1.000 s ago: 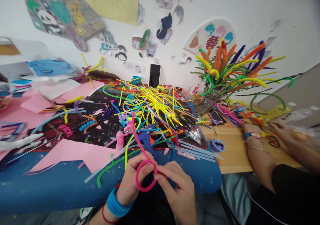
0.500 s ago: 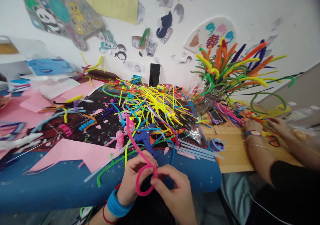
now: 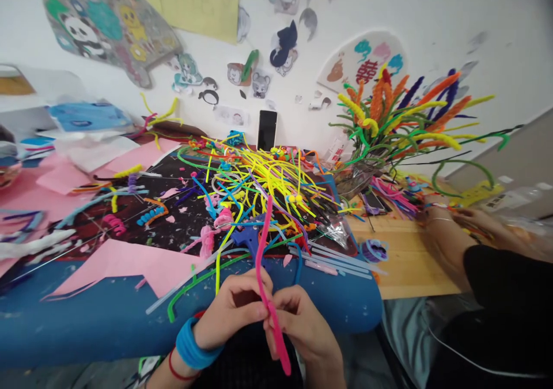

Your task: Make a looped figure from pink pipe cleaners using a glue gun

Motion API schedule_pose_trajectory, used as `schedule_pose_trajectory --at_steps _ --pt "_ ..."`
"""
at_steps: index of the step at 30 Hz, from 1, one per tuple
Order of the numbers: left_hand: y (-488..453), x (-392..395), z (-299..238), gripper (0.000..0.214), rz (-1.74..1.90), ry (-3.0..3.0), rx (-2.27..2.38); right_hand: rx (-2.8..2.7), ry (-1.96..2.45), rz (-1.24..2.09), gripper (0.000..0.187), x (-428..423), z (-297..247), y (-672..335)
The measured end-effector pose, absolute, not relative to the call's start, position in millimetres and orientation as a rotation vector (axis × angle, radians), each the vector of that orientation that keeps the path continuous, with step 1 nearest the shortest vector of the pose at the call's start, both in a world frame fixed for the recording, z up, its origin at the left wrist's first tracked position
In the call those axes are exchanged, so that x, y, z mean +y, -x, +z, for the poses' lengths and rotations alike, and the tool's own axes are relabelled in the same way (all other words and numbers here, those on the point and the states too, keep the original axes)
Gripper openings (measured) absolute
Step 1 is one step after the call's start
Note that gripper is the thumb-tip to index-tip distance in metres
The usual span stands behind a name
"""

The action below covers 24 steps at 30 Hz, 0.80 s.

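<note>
A hot-pink pipe cleaner [image 3: 261, 256] runs upward between my two hands, and its lower part hangs below my fingers, seen edge-on. My left hand [image 3: 239, 305], with a blue wristband [image 3: 194, 343] on the wrist, pinches it at its middle. Against the same spot my right hand [image 3: 298, 320] closes its thumb and fingers on it. Just beyond my hands lie a blue glue gun [image 3: 249, 238], a bent green pipe cleaner [image 3: 185, 295] and a pink twisted figure [image 3: 207, 242].
A heap of yellow pipe cleaners [image 3: 276, 173] covers the table's middle, with a phone [image 3: 266, 129] behind it. Pink paper [image 3: 129, 265] lies left; clear glue sticks [image 3: 332, 259] lie right. A vase of pipe-cleaner flowers [image 3: 358, 176] stands near a co-worker's arms [image 3: 447, 239].
The pink pipe cleaner's loop has turned from facing me to edge-on, and its upper end has swung right and more upright. The co-worker's hands have shifted slightly.
</note>
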<state>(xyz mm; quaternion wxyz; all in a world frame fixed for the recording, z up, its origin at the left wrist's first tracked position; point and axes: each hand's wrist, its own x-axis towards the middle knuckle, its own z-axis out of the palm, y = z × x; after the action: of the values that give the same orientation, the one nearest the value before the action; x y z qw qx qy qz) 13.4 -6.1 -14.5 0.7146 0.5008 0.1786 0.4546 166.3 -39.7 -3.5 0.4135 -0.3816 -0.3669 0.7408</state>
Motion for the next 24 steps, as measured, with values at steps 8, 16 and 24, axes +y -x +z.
schedule_pose_trajectory --at_steps 8,16,24 --pt "-12 -6 -15 0.022 1.063 -1.119 0.509 -0.985 0.914 1.922 0.045 -32 -10 -166" --pt "-8 -16 0 0.018 1.154 -1.260 0.804 -1.192 1.015 1.278 0.036 -42 8 -187" --pt "-9 -10 -3 0.023 0.929 -0.976 0.613 -1.156 1.198 1.128 0.022 -41 3 -180"
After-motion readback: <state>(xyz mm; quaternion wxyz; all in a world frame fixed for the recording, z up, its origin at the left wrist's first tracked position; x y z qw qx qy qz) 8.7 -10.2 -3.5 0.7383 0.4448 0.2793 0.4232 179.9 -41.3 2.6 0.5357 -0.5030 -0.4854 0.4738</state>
